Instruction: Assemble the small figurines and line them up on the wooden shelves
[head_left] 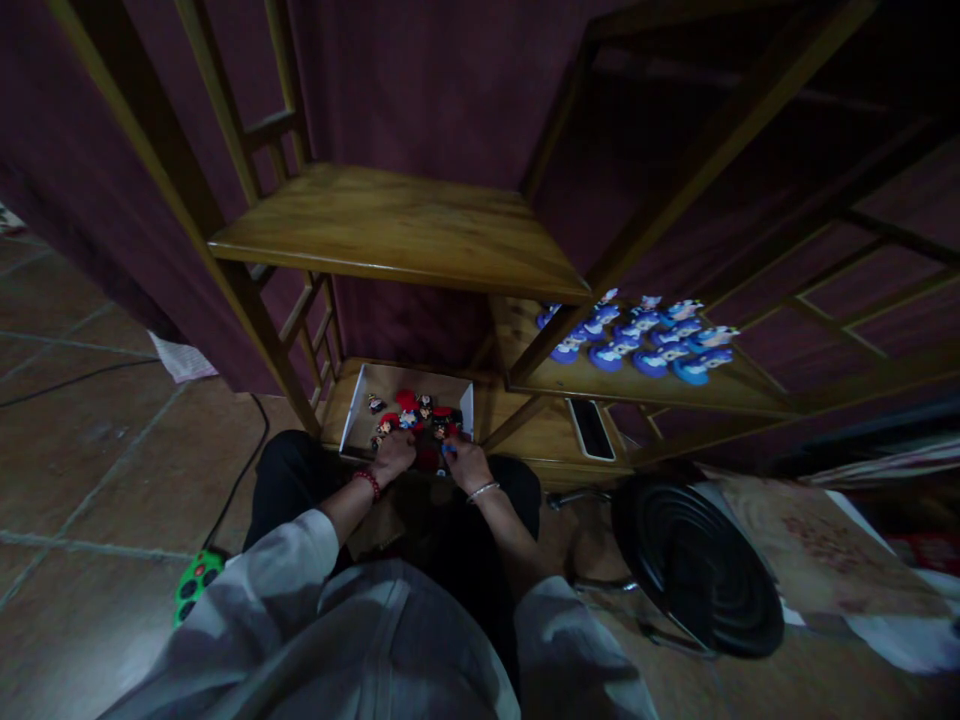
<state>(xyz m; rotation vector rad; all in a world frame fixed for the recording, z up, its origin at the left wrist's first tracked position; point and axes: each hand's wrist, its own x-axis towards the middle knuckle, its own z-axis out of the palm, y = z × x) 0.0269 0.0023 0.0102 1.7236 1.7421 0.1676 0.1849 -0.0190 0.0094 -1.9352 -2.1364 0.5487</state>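
A shallow white box (352, 415) sits on the low wooden shelf in front of me, with several small toy figures (409, 419) in red, black and blue inside. My left hand (394, 455), with a red bead bracelet at the wrist, is over the box's near edge. Its fingers are curled in beside the figures; what they hold, if anything, is hidden. At the near right corner, my right hand (468, 466) pinches a small blue piece (448, 449), too small to name exactly. A silver bangle circles that wrist.
Several purple-and-white figurines (615, 347) stand in rows on a shelf to the right. Below them lies a dark-screened phone (591, 430). An upper wooden shelf (405, 225) overhangs the box. A black round stool (697, 565) stands at right, a green power strip (198, 582) at left.
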